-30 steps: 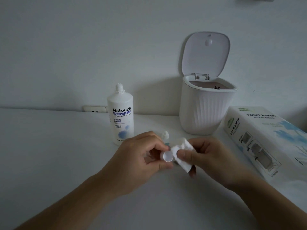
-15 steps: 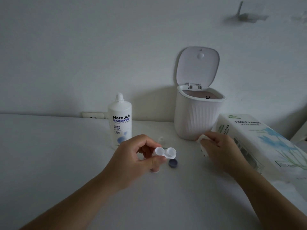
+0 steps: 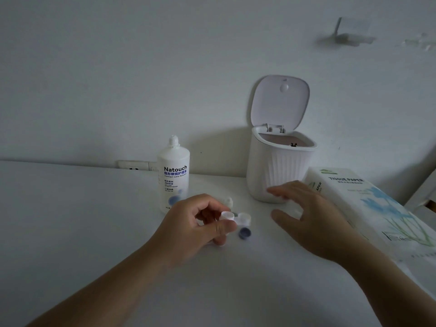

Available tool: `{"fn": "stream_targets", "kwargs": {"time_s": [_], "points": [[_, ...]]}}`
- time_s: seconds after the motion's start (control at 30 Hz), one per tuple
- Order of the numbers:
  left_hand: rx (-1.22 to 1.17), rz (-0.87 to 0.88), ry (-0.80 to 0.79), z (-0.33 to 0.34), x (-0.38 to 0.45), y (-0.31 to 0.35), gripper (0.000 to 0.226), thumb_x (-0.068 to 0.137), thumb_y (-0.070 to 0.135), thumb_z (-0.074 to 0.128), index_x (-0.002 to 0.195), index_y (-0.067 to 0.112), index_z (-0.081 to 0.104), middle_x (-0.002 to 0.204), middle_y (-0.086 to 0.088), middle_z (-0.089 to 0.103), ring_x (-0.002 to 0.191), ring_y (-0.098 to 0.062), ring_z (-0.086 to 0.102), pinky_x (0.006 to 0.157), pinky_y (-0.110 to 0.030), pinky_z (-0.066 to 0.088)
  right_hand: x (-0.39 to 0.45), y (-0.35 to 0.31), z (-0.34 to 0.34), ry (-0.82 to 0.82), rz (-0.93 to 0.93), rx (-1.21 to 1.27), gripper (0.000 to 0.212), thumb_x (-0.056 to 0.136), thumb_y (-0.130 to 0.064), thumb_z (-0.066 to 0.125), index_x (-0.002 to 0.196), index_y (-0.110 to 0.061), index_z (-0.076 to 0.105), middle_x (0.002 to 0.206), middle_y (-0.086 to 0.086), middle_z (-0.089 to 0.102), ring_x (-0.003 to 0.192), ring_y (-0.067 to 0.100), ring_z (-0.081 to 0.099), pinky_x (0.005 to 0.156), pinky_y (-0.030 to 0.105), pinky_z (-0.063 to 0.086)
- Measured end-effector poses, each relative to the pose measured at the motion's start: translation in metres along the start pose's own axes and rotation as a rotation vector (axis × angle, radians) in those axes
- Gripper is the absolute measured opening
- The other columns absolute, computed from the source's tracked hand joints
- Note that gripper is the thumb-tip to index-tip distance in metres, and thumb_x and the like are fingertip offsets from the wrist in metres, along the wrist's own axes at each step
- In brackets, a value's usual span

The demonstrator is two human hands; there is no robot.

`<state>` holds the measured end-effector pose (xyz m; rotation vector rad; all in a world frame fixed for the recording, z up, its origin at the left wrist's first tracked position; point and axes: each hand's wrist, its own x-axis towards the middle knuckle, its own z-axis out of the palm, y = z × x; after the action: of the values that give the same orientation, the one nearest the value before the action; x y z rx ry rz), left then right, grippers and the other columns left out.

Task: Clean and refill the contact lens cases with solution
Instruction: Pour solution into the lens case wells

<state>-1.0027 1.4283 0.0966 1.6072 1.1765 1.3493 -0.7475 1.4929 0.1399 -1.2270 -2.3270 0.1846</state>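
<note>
A white desk [image 3: 70, 220] fills the lower frame, bearing a solution bottle [image 3: 173, 173] at centre, an open-lidded bin [image 3: 278, 166] right of it, a tissue box [image 3: 368, 204] far right, and a dark cap [image 3: 244, 233].

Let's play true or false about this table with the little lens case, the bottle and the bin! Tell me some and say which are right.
1. The left hand holds the lens case. True.
2. The bin has its lid shut. False: the lid stands open.
3. The right hand grips the solution bottle. False: its fingers are spread, it holds nothing, and the bottle stands apart on the table.
4. A dark blue cap lies on the table near the case. True.
5. The tissue box lies to the left of the bottle. False: it lies on the right, beside the bin.
</note>
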Motion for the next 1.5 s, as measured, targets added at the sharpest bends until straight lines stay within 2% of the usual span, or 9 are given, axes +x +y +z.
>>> {"fn": "stream_targets", "kwargs": {"time_s": [0.13,0.4,0.53,0.67,0.8,0.93,1.03,1.17,1.5], "points": [[0.004,-0.019,0.014,-0.001,0.002,-0.001,0.02,0.081,0.025,0.086,0.094,0.021,0.072,0.075,-0.011,0.075,0.068,-0.024,0.074,0.063,-0.027,0.056,0.011,-0.026,0.003,-0.316,-0.061,0.357,0.037,0.08,-0.065,0.064,0.115,-0.055,0.059,0.108,-0.031,0.066,0.099,-0.007,0.066,0.083,0.01,0.052],[0.062,0.024,0.034,-0.001,0.004,-0.005,0.016,0.082,0.024,0.085,0.092,0.025,0.073,0.075,-0.002,0.075,0.062,-0.01,0.066,0.061,-0.025,0.052,0.016,-0.024,0.028,-0.277,0.017,0.69,0.016,0.082,-0.028,0.079,0.098,-0.032,0.077,0.086,0.002,0.079,0.083,0.021,0.076,0.087,0.035,0.06],[0.253,0.164,0.288,-0.005,0.006,-0.006,0.028,0.071,0.037,0.087,0.091,0.029,0.068,0.081,0.008,0.068,0.064,-0.006,0.06,0.061,-0.013,0.047,0.012,-0.021,0.036,-0.14,0.038,0.723,0.01,0.08,-0.024,0.08,0.089,-0.024,0.078,0.079,0.002,0.078,0.073,0.013,0.072,0.072,0.019,0.055],[0.361,0.345,0.538,-0.015,0.007,-0.001,0.023,0.083,0.039,0.081,0.086,0.023,0.065,0.075,0.006,0.063,0.062,-0.01,0.056,0.059,-0.008,0.04,0.006,-0.02,0.037,-0.074,0.08,0.652,0.007,0.081,-0.016,0.08,0.082,-0.023,0.079,0.068,-0.01,0.075,0.058,-0.006,0.061,0.058,0.002,0.04],[0.294,0.337,0.717,-0.032,0.008,0.001,0.022,0.093,0.041,0.056,0.083,0.022,0.061,0.073,0.008,0.064,0.062,-0.006,0.057,0.059,-0.012,0.041,0.006,-0.023,0.037,-0.049,0.101,0.619,0.007,0.082,-0.016,0.081,0.082,-0.022,0.078,0.063,-0.018,0.071,0.052,-0.012,0.056,0.055,0.0,0.039],[0.267,0.278,0.837,-0.052,0.013,0.002,0.006,0.094,0.033,0.055,0.097,0.032,0.06,0.085,0.015,0.066,0.072,0.0,0.059,0.067,-0.013,0.045,0.005,-0.023,0.036,-0.045,0.115,0.661,0.005,0.08,-0.013,0.081,0.081,-0.017,0.078,0.058,-0.019,0.069,0.048,-0.012,0.054,0.054,0.001,0.039],[0.265,0.108,0.79,-0.06,0.018,-0.003,0.031,0.081,0.042,0.066,0.11,0.039,0.057,0.103,0.014,0.066,0.087,0.003,0.062,0.072,-0.01,0.045,0.004,-0.024,0.038,-0.074,0.117,0.704,0.011,0.079,-0.008,0.081,0.078,-0.018,0.077,0.059,-0.013,0.07,0.049,-0.006,0.054,0.053,0.004,0.039],[0.304,-0.114,0.623,-0.059,0.021,-0.018,0.068,0.061,0.054,0.076,0.123,0.035,0.057,0.118,0.021,0.066,0.106,0.003,0.063,0.086,-0.03,0.054,0.005,-0.021,0.04,-0.101,0.122,0.738,0.012,0.079,-0.006,0.081,0.078,-0.017,0.076,0.056,-0.012,0.068,0.047,-0.008,0.053,0.05,0.004,0.037],[0.317,-0.157,0.619,-0.051,0.031,-0.029,0.073,0.053,0.056,0.08,0.119,0.039,0.054,0.105,0.021,0.071,0.094,0.001,0.07,0.079,-0.028,0.057,0.007,-0.013,0.047,-0.123,0.099,0.796,0.013,0.079,-0.01,0.082,0.08,-0.022,0.077,0.067,-0.004,0.075,0.055,-0.002,0.064,0.056,0.006,0.043]]}}
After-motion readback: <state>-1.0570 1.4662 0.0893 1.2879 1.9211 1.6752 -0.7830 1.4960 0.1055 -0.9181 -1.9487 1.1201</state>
